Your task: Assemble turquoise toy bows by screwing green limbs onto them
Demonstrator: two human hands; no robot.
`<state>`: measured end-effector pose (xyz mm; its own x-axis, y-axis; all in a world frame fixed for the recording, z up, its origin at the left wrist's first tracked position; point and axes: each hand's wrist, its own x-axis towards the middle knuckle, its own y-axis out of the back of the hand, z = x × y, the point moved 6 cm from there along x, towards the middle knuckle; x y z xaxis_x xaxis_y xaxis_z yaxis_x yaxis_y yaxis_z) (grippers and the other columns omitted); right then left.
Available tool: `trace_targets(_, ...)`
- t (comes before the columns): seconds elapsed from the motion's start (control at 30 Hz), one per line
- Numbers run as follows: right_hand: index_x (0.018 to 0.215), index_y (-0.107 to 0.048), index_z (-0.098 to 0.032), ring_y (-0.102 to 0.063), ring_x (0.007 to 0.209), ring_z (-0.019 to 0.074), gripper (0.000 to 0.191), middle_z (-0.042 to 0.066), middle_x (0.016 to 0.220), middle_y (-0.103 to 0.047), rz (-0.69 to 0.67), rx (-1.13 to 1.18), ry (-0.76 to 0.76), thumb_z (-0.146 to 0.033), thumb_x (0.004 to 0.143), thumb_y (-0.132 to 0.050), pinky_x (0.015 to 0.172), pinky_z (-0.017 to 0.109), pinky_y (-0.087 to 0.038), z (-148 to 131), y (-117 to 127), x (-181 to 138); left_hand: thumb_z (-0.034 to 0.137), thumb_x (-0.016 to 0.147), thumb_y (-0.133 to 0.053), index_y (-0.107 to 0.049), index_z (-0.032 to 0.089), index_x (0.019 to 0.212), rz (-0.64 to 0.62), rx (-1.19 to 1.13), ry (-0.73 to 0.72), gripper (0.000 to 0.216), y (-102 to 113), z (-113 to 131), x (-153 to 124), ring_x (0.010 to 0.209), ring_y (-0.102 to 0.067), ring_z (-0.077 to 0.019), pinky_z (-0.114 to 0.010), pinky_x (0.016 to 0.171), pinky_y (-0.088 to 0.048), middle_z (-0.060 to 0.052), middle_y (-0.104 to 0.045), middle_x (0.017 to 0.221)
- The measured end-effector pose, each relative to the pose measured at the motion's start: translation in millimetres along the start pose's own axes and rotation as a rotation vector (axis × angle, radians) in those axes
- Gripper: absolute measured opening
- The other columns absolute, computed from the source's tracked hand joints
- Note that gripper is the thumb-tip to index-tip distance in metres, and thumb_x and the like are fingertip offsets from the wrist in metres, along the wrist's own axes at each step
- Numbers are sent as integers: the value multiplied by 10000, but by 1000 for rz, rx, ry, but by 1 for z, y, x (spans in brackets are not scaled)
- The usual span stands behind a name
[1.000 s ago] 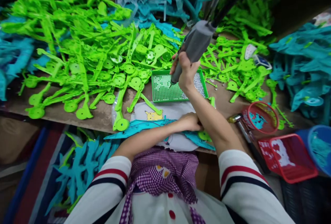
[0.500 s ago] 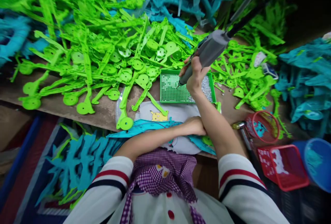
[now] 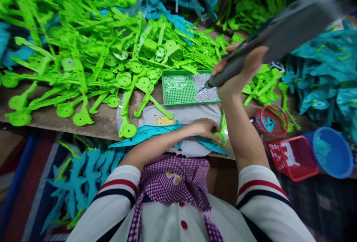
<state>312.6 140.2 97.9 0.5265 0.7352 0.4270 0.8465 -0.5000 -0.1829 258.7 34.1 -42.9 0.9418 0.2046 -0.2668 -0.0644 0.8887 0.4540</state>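
Observation:
My right hand (image 3: 237, 70) is wrapped round a grey electric screwdriver (image 3: 267, 37), whose tip points down over the screws in a green perforated tray (image 3: 192, 103). Near the bench's front edge, my left hand (image 3: 206, 128) rests on the right part of a long turquoise plastic piece (image 3: 150, 133). Its fingertips touch the round end of a lime-green plastic arm (image 3: 220, 137); whether they pinch it I cannot tell. Both lie on a grey cloth (image 3: 181, 113) with a yellow cartoon figure. Thin wires run over the turquoise piece.
Lime-green plastic arms (image 3: 75, 67) lie heaped across the bench. More turquoise pieces (image 3: 329, 74) are piled at right, and others (image 3: 89, 175) stand below at left. A round red basket (image 3: 272, 132), a square red basket (image 3: 306, 175) and a blue tub (image 3: 344, 160) sit at lower right.
The screwdriver in my right hand has moved right, from the tray's perforated left part to its screws. My left hand has come out from under the right forearm. The view has shifted slightly right.

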Motion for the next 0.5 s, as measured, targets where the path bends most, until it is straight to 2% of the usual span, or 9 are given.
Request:
trace_targets(0.07,755,-560,-304,-414,381,124,658,-57,518,-410,49,-47,-1,-947,698,-435,361,299,-360,-28,41,-12,523,777,-774,-673,208,1059,35,68,-13,434,-2,2,-1,982,-645,-237,-309,742,-451,-63,-716,1077)
trace_targets(0.13,729,-586,-310,-409,362,136,629,-48,505,-411,62,-97,52,-924,710,-448,337,307,-338,-52,79,-31,542,743,-800,-666,221,1080,71,124,12,484,-3,3,-3,1007,-633,-257,-321,746,-449,-73,-705,1102)
trace_targets(0.23,704,-584,-287,-442,354,146,622,-40,485,-437,79,-143,95,-899,721,-476,321,302,-329,-68,118,-63,540,723,-813,-679,225,1053,130,164,28,475,-1,3,-4,972,-629,-258,-334,755,-457,-68,-704,1059)
trace_targets(0.33,705,-574,-264,-441,352,129,615,-46,479,-447,100,-111,49,-878,694,-546,333,278,-324,-67,133,-86,492,753,-801,-673,217,1118,202,178,-33,474,7,4,-5,1003,-620,-248,-341,815,-475,-68,-687,1102)
trace_targets(0.43,722,-584,-261,-426,342,120,618,-55,470,-434,120,-82,27,-877,680,-562,340,272,-316,-67,133,-98,444,775,-806,-655,206,1225,260,144,-162,530,13,9,-5,1126,-590,-240,-353,944,-470,-85,-628,1235)
trace_targets(0.5,719,-587,-267,-421,331,124,621,-59,460,-420,133,-65,41,-886,677,-551,339,277,-323,-68,131,-102,419,769,-825,-687,209,1204,308,135,-238,502,16,15,-5,1205,-558,-239,-371,1036,-432,-90,-599,1292)
